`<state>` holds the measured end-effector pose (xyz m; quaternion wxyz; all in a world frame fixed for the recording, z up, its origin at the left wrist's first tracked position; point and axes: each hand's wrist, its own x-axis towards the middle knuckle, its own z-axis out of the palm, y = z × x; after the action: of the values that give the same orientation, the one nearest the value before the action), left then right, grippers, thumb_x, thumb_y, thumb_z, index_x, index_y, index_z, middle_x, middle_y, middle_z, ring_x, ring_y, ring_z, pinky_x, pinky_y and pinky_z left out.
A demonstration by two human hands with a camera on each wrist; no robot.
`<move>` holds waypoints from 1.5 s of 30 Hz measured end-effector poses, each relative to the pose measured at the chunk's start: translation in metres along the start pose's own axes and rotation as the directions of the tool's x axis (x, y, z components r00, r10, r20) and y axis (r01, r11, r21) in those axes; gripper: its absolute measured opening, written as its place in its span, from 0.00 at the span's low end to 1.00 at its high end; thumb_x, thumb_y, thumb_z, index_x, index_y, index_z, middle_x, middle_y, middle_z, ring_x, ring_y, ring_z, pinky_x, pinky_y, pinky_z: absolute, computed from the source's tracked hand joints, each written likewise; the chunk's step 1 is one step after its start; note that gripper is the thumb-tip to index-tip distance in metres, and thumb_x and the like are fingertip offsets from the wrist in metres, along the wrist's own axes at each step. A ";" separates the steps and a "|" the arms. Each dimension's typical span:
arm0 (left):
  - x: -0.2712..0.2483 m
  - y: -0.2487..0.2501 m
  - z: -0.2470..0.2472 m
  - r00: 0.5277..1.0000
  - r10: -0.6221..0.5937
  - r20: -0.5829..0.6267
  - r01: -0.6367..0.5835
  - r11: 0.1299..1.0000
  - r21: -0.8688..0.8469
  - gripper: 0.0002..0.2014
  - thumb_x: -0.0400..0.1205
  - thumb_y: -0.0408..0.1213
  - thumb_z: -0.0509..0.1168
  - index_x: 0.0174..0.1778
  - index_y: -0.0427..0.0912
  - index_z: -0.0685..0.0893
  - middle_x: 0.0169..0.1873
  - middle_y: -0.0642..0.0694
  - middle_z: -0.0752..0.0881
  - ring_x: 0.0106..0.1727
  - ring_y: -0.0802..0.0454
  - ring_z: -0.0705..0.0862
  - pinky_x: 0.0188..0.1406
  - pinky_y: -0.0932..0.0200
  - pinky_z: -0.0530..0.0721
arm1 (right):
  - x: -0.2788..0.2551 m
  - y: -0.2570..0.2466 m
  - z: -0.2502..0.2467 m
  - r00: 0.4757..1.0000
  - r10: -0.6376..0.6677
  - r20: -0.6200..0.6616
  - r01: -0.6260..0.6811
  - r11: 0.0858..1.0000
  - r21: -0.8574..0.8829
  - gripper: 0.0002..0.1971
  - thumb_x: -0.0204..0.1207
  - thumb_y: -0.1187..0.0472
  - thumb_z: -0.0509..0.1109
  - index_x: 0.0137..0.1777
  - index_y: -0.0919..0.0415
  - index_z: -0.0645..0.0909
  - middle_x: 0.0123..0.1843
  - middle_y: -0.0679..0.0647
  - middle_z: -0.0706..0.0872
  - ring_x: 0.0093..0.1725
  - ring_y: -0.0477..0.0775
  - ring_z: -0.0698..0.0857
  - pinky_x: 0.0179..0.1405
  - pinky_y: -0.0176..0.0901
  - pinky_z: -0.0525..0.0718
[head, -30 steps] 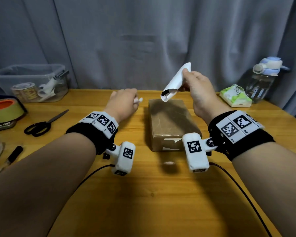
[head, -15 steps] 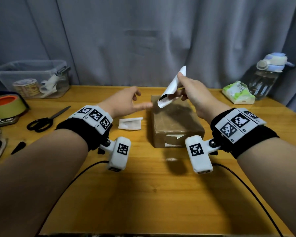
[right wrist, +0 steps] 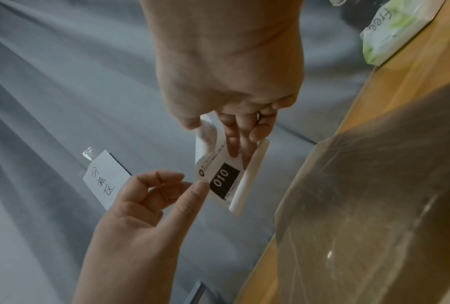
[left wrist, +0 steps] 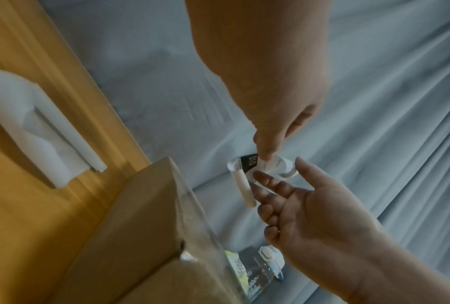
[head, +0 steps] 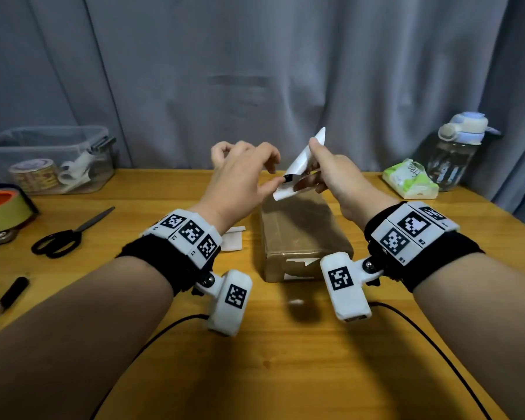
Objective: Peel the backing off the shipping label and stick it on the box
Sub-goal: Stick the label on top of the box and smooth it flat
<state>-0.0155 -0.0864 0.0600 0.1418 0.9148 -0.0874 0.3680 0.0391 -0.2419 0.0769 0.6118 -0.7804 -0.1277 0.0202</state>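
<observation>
Change since earlier frames: the left hand (head: 240,180) has been raised from beside the box (head: 300,234) and brought to the lower corner of the shipping label (head: 297,171); the strip of backing (head: 234,242) released half a second ago is seen lying flat on the table (head: 285,359), below the left wrist.
Right hand (head: 337,177): closed on the label's upper part, thumb on one face and fingers on the other; the label is bowed into a curl.
Left hand state: fingers loosely bent, thumb tip (right wrist: 199,188) touching the label's lower edge; a full pinch is not yet shown.
Label position: held in the air between both hands, above the far end of the box and apart from it.
Box position: below and between the hands, untouched.
Step in hand: judged to be flattening and aligning the peeled label for application.
Next move: the lower corner should be gripped, the curl drawn out, and one edge lowered onto the box top first.
</observation>
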 end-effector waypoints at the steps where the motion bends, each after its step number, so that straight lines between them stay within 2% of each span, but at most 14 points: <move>1: 0.001 0.001 0.002 1.000 -0.014 -0.016 0.014 1.000 -0.011 0.09 0.78 0.50 0.67 0.49 0.53 0.79 0.42 0.60 0.82 0.56 0.55 0.77 0.54 0.59 0.53 | 0.000 0.000 -0.001 1.000 -0.002 -0.002 0.002 1.000 -0.003 0.22 0.80 0.41 0.56 0.34 0.57 0.77 0.38 0.55 0.86 0.38 0.55 0.84 0.31 0.40 0.72; 6: 0.005 0.004 0.014 0.996 -0.059 -0.061 0.058 0.998 -0.023 0.07 0.79 0.49 0.65 0.48 0.52 0.79 0.43 0.57 0.85 0.53 0.54 0.79 0.47 0.61 0.51 | -0.003 -0.003 -0.011 1.000 -0.008 -0.003 0.008 1.000 -0.025 0.22 0.81 0.45 0.56 0.31 0.56 0.76 0.30 0.51 0.83 0.31 0.48 0.81 0.29 0.38 0.71; 11: 0.008 0.008 0.024 0.998 -0.041 -0.038 0.041 0.999 -0.018 0.06 0.78 0.46 0.65 0.48 0.51 0.79 0.47 0.54 0.85 0.56 0.52 0.78 0.48 0.58 0.52 | 0.000 0.001 -0.015 1.000 0.016 0.005 -0.016 0.997 -0.075 0.22 0.80 0.43 0.56 0.35 0.58 0.77 0.32 0.56 0.83 0.32 0.52 0.78 0.32 0.41 0.71; 17: 0.011 0.007 0.032 0.993 -0.115 -0.005 0.113 0.987 -0.118 0.03 0.79 0.41 0.64 0.45 0.50 0.76 0.40 0.55 0.83 0.48 0.50 0.79 0.49 0.59 0.55 | 0.002 0.005 -0.021 0.996 0.021 0.082 -0.008 0.988 -0.153 0.24 0.78 0.41 0.60 0.40 0.63 0.82 0.37 0.58 0.85 0.36 0.53 0.77 0.36 0.41 0.73; 20: 0.012 -0.001 0.040 0.965 -0.262 0.019 0.256 0.919 -0.300 0.10 0.77 0.37 0.64 0.37 0.55 0.71 0.29 0.57 0.78 0.36 0.54 0.77 0.54 0.52 0.67 | 0.002 0.012 -0.027 0.977 -0.051 0.208 0.102 0.965 -0.242 0.13 0.73 0.56 0.73 0.49 0.67 0.86 0.41 0.58 0.85 0.42 0.51 0.80 0.46 0.44 0.80; 22: 0.014 -0.009 0.045 0.934 -0.353 0.059 0.345 0.843 -0.413 0.15 0.76 0.33 0.65 0.32 0.55 0.68 0.26 0.57 0.74 0.29 0.59 0.73 0.46 0.53 0.73 | 0.000 0.016 -0.029 0.955 -0.065 0.288 0.150 0.947 -0.284 0.10 0.70 0.68 0.75 0.51 0.67 0.85 0.44 0.59 0.85 0.44 0.52 0.81 0.54 0.47 0.82; 24: 0.015 -0.016 0.048 0.908 -0.406 0.107 0.407 0.790 -0.459 0.18 0.75 0.28 0.67 0.29 0.53 0.68 0.26 0.57 0.73 0.27 0.60 0.70 0.40 0.56 0.71 | -0.002 0.016 -0.030 0.938 -0.070 0.339 0.198 0.912 -0.359 0.11 0.69 0.72 0.74 0.51 0.65 0.86 0.40 0.56 0.83 0.39 0.51 0.80 0.47 0.40 0.82; 27: 0.014 -0.022 0.052 0.868 -0.442 0.227 0.491 0.694 -0.527 0.19 0.75 0.25 0.68 0.31 0.51 0.68 0.25 0.52 0.71 0.27 0.57 0.68 0.32 0.61 0.70 | -0.002 0.017 -0.031 0.917 -0.101 0.385 0.307 0.797 -0.521 0.05 0.70 0.67 0.75 0.43 0.57 0.88 0.32 0.46 0.80 0.30 0.42 0.75 0.32 0.25 0.75; 29: 0.011 -0.025 0.053 0.828 -0.467 0.311 0.559 0.641 -0.525 0.17 0.75 0.26 0.71 0.35 0.49 0.70 0.26 0.49 0.75 0.28 0.57 0.72 0.30 0.65 0.71 | -0.002 0.019 -0.031 0.896 -0.120 0.427 0.371 0.731 -0.573 0.09 0.68 0.63 0.77 0.35 0.47 0.84 0.33 0.41 0.80 0.34 0.41 0.77 0.45 0.33 0.76; 31: 0.009 -0.026 0.055 0.796 -0.473 0.378 0.606 0.607 -0.515 0.12 0.75 0.28 0.71 0.45 0.44 0.74 0.30 0.48 0.80 0.30 0.57 0.76 0.30 0.68 0.75 | -0.003 0.021 -0.029 0.874 -0.134 0.467 0.425 0.676 -0.602 0.12 0.66 0.61 0.76 0.29 0.41 0.81 0.40 0.40 0.83 0.47 0.44 0.81 0.64 0.49 0.74; 33: 0.007 -0.026 0.056 0.780 -0.461 0.422 0.625 0.579 -0.523 0.13 0.75 0.27 0.71 0.53 0.39 0.78 0.33 0.47 0.83 0.33 0.56 0.80 0.30 0.73 0.77 | -0.007 0.020 -0.029 0.859 -0.120 0.498 0.456 0.621 -0.637 0.13 0.66 0.60 0.75 0.28 0.40 0.79 0.48 0.42 0.87 0.57 0.47 0.81 0.72 0.55 0.67; 36: 0.007 -0.024 0.057 0.785 -0.435 0.442 0.619 0.582 -0.527 0.07 0.75 0.24 0.70 0.40 0.40 0.82 0.32 0.45 0.82 0.30 0.61 0.80 0.27 0.78 0.76 | -0.010 0.023 -0.030 0.859 -0.118 0.498 0.463 0.592 -0.659 0.12 0.66 0.61 0.74 0.29 0.43 0.79 0.50 0.45 0.90 0.57 0.46 0.83 0.75 0.55 0.62; 38: 0.008 -0.022 0.061 0.790 -0.422 0.444 0.611 0.595 -0.522 0.11 0.76 0.24 0.70 0.33 0.44 0.81 0.29 0.48 0.80 0.27 0.63 0.76 0.22 0.81 0.73 | -0.010 0.027 -0.032 0.866 -0.114 0.487 0.441 0.635 -0.635 0.11 0.65 0.62 0.74 0.29 0.45 0.80 0.49 0.45 0.91 0.56 0.47 0.85 0.76 0.57 0.64; 45: 0.008 -0.020 0.073 0.799 -0.394 0.455 0.596 0.627 -0.503 0.12 0.76 0.27 0.71 0.30 0.46 0.79 0.28 0.51 0.79 0.31 0.58 0.75 0.33 0.71 0.76 | -0.003 0.045 -0.035 0.873 -0.096 0.479 0.366 0.777 -0.512 0.07 0.59 0.60 0.74 0.26 0.46 0.82 0.46 0.42 0.90 0.55 0.46 0.87 0.75 0.59 0.69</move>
<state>0.0430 -0.0914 0.0115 0.5175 0.8466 0.0337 0.1195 0.0504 -0.2857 0.0424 0.2945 -0.8841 -0.3556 0.0725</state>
